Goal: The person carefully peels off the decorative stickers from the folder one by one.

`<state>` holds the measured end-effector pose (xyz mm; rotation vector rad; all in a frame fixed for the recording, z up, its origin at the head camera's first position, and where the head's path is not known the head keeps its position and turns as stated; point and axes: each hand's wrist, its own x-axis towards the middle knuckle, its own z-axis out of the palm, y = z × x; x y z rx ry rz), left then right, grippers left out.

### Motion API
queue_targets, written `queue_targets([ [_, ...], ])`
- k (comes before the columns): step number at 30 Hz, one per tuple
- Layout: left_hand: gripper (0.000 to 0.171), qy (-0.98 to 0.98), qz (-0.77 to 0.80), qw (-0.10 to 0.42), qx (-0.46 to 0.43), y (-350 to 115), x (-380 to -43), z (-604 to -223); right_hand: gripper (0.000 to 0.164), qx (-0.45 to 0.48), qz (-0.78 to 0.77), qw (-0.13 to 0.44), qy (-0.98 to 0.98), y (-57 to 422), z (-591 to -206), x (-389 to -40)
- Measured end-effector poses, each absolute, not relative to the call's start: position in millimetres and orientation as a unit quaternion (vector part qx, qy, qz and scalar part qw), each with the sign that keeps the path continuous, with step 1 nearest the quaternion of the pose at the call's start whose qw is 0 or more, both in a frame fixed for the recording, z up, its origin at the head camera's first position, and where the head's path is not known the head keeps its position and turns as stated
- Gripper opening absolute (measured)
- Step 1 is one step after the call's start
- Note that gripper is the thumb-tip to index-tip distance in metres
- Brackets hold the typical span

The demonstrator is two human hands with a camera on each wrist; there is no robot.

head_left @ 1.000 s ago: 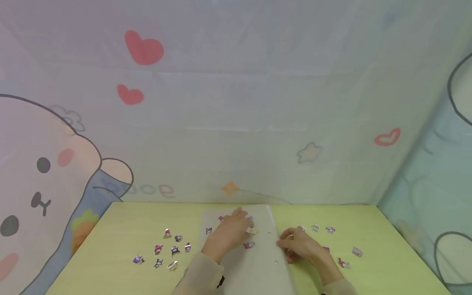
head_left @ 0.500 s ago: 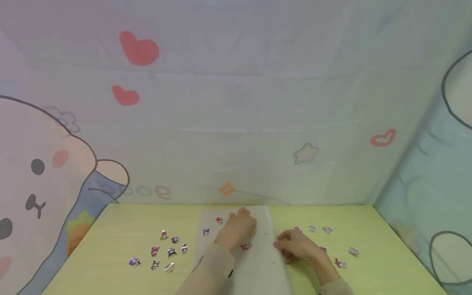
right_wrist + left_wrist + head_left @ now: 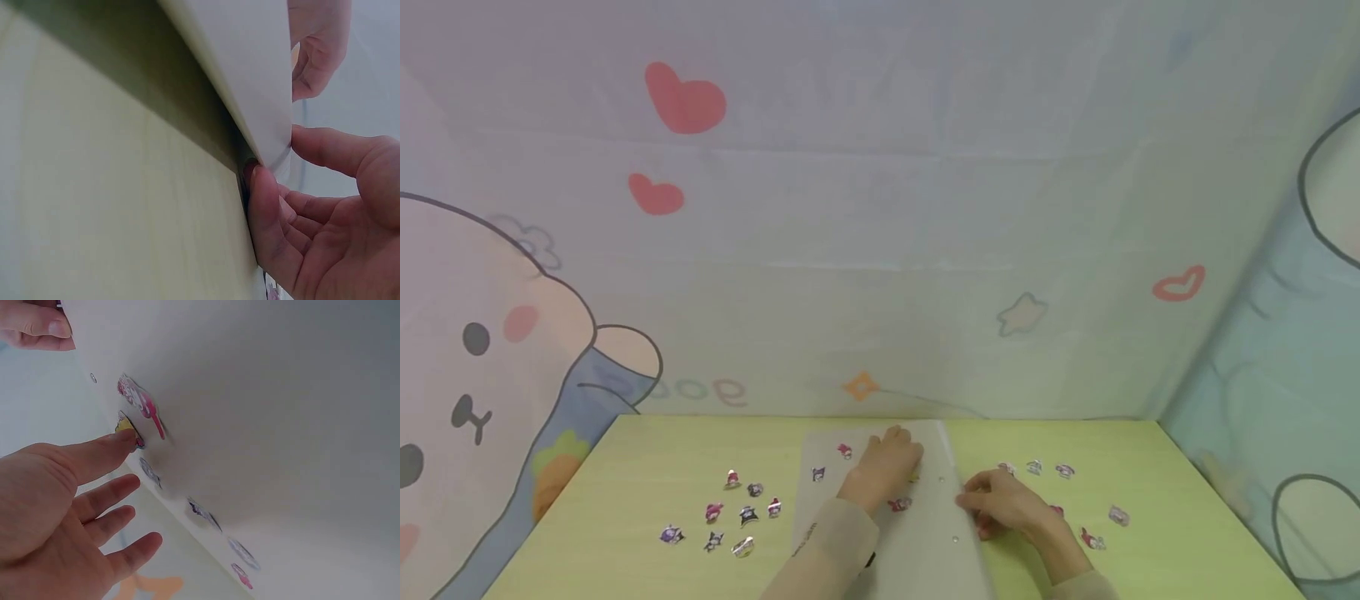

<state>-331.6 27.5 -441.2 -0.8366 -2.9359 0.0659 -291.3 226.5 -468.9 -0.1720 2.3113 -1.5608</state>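
Observation:
A white page (image 3: 917, 558) with small round eyelets along its right side lies mid-table, its right edge raised off the tabletop. My left hand (image 3: 883, 468) reaches over its upper part. In the left wrist view one straight digit presses a small yellow sticker (image 3: 124, 423) against the page, while the other fingers stay apart from it. A pink-and-white sticker (image 3: 139, 397) is beside that one, and several more run along the page's far part. My right hand (image 3: 1009, 506) pinches the page's right edge, one digit on the face and another beneath, as the right wrist view shows.
Several small character stickers, one a black-and-white sticker (image 3: 748, 516), lie loose left of the page. Others, such as a grey sticker (image 3: 1118, 515), are scattered to the right. Behind the yellow table (image 3: 662, 450) hangs a printed curtain (image 3: 865, 208).
My left hand has shifted slightly right over the page and its fingers have come down onto the yellow sticker's area. The right hand keeps its grip on the page edge.

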Motion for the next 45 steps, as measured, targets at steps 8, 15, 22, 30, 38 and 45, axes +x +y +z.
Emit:
queue_targets([
  [8, 0.011, -0.963, 0.01, 0.035, -0.267, 29, -335, -446, 0.039, -0.063, -0.552, 0.177, 0.812, 228, -472, -292],
  [15, 0.007, -0.964, 0.007, 0.039, -0.263, 29, -334, -445, 0.04, -0.065, -0.552, 0.176, 0.813, 227, -472, -293],
  [22, 0.01, -0.964, 0.005, 0.039, -0.264, 32, -333, -444, 0.041, -0.06, -0.551, 0.172, 0.814, 227, -472, -292],
  [30, 0.014, -0.965, 0.007, 0.05, -0.256, 36, -332, -445, 0.043, -0.057, -0.553, 0.173, 0.813, 228, -472, -293],
  [38, 0.016, -0.964, 0.007, 0.057, -0.259, 39, -330, -447, 0.044, -0.054, -0.551, 0.175, 0.814, 228, -471, -293],
  [45, 0.017, -0.959, 0.005, 0.067, -0.276, 40, -326, -445, 0.044, -0.056, -0.553, 0.177, 0.812, 228, -472, -294],
])
